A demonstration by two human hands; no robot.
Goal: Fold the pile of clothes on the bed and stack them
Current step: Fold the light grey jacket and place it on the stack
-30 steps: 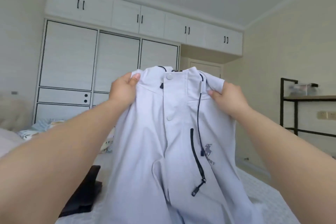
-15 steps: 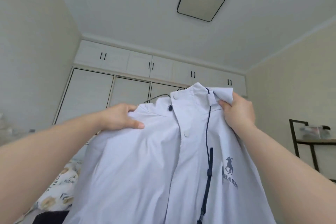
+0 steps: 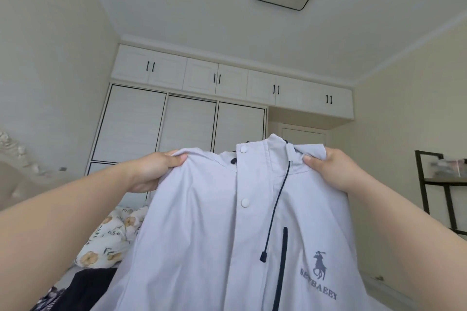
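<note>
Two hands hold one garment up in the air in front of the person, and I think this is done so that it hangs straight and its shape can be checked before folding. The left hand (image 3: pixel 154 171) grips the left shoulder of the pale grey hooded jacket (image 3: pixel 227 247), with the fingers curled over the edge of the cloth and the thumb on the front. The right hand (image 3: pixel 331 170) pinches the other shoulder near the collar in the same way. Because both holds are at the top corners, the weight pulls the cloth down and most wrinkles fall out. The jacket faces the person with its front closed; two white snap buttons (image 3: pixel 244 202) sit on the placket. A dark drawstring (image 3: pixel 274 212) hangs from the hood, a dark zipper (image 3: pixel 283 267) runs down the chest, and a printed horse-rider logo (image 3: pixel 319 266) with letters is beside it. The cloth looks thin and smooth, so it should fold easily. Its lower part goes out of view at the bottom. Below, on the bed, lie a floral quilt (image 3: pixel 108 242) and some dark clothes (image 3: pixel 86 288), probably waiting for their turn. In my judgement the folding of this jacket is not yet begun.
</note>
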